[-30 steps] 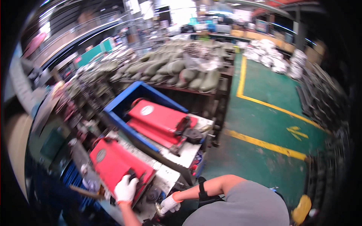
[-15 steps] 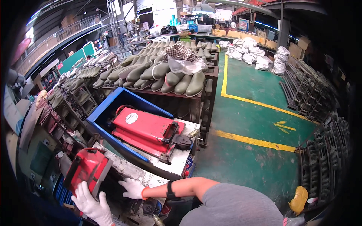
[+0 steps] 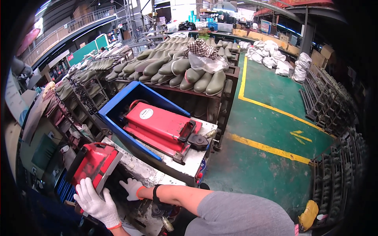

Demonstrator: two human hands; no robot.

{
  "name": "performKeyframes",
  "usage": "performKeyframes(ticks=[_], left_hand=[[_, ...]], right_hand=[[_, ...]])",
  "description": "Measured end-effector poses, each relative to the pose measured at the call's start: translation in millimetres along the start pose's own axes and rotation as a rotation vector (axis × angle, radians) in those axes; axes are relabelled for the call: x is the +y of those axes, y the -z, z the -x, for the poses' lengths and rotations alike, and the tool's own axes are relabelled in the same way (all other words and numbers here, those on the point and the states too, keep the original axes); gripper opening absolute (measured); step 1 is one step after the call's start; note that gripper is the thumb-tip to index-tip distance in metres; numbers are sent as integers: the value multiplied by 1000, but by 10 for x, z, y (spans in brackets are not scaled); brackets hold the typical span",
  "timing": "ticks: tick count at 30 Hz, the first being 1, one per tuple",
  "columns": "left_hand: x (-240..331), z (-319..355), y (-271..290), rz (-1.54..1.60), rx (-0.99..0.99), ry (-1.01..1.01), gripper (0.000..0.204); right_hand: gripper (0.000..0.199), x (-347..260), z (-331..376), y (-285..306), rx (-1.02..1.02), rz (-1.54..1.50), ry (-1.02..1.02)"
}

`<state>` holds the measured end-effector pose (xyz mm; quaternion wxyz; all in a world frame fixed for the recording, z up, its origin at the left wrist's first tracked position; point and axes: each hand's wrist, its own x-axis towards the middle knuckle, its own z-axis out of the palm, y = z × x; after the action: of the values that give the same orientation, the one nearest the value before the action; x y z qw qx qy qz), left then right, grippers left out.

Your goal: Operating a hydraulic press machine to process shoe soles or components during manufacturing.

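My left hand (image 3: 95,202), in a white knit glove with an orange cuff, lies with its fingers stretched out against the lower edge of a tilted red machine cover (image 3: 91,165). My right hand (image 3: 132,188), gloved the same way, reaches in beside that raised cover, over the dark inside of the machine. Its fingers are spread, and I see nothing held in them. Beyond my hands stands a second machine with its red cover (image 3: 159,128) lowered, inside a blue box-like surround (image 3: 118,124). A black round part (image 3: 199,141) sits at its near end.
Olive-green boots (image 3: 193,78) lie piled on a rack behind the blue surround, with a checked cloth (image 3: 201,49) on top. Racks (image 3: 334,173) line the right side. White sacks (image 3: 271,57) lie on the green floor (image 3: 267,118), which has yellow lines. A yellow bundle (image 3: 308,214) is at lower right.
The whole view has shifted slightly, so the scene sits higher and further right. My right hand has moved a little left, closer to the tilted cover. My left hand stays against it.
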<state>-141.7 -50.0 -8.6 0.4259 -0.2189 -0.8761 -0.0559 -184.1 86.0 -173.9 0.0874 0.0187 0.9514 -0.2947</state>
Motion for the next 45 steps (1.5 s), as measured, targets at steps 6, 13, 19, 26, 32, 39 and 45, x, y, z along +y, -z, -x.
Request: performKeyframes(ticks=[6, 13, 19, 26, 32, 39, 45], left_hand=[[-87, 775, 103, 473, 118, 51, 73], [15, 2509, 326, 1449, 32, 1348, 63], [185, 2730, 379, 1901, -111, 1499, 84], [74, 3123, 768, 2000, 510, 1808, 50], [-304, 4135, 787, 1155, 619, 2236, 27], [-1183, 5164, 639, 498, 540, 2304, 43], [-2064, 5350, 797, 193, 312, 2102, 40]], right_hand=[[102, 212, 52, 227, -76, -228, -65], [49, 427, 666, 428, -719, -1338, -97], [72, -28, 1329, 78, -903, -1334, -101], [69, -382, 1465, -117, -720, -244, 652], [44, -1, 1256, -312, 122, 167, 616], [22, 259, 1217, -493, 151, 165, 627], [22, 235, 1198, -491, 123, 105, 644]])
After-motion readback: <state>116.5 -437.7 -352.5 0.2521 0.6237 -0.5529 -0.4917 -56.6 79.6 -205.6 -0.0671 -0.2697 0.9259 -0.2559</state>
